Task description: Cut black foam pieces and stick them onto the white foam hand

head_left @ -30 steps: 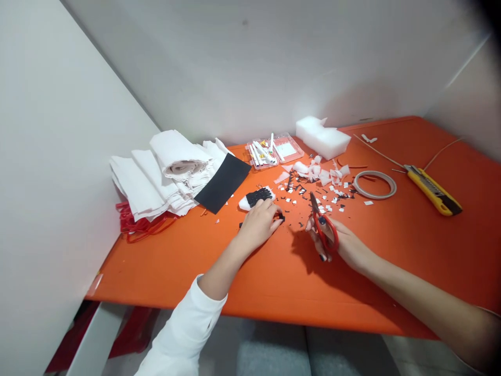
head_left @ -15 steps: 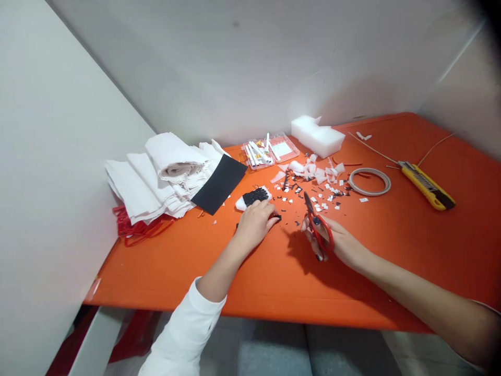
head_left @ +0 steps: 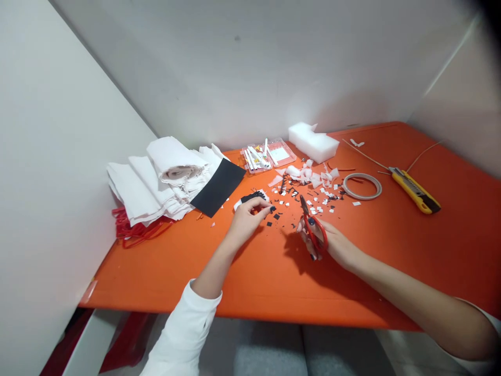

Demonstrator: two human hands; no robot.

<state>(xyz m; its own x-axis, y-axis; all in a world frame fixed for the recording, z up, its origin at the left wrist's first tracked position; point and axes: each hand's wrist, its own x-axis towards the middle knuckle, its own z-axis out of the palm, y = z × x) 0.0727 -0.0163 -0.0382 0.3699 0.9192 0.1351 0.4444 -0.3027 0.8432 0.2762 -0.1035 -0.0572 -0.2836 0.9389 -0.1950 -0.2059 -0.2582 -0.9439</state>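
Note:
My right hand (head_left: 332, 241) rests on the orange table (head_left: 391, 250), fingers through the handles of red scissors (head_left: 311, 224) whose blades point away from me. My left hand (head_left: 247, 218) hovers just left of it, fingertips pinched together on something too small to name, above loose black scraps (head_left: 274, 216). Right behind that hand lies a small white foam piece (head_left: 250, 199) covered with black bits. Small white and black cuttings (head_left: 321, 201) litter the table beyond the scissors.
Folded white cloth (head_left: 164, 177) with red straps (head_left: 133, 230) and a black sheet (head_left: 219, 187) lie at the left. A clear marker box (head_left: 266, 154), a white foam block (head_left: 313, 142), a tape ring (head_left: 362, 186) and a yellow utility knife (head_left: 415, 190) lie farther back.
My left hand has lifted off the table and drawn its fingertips into a pinch. The right hand with the scissors has hardly moved; the camera shifted slightly.

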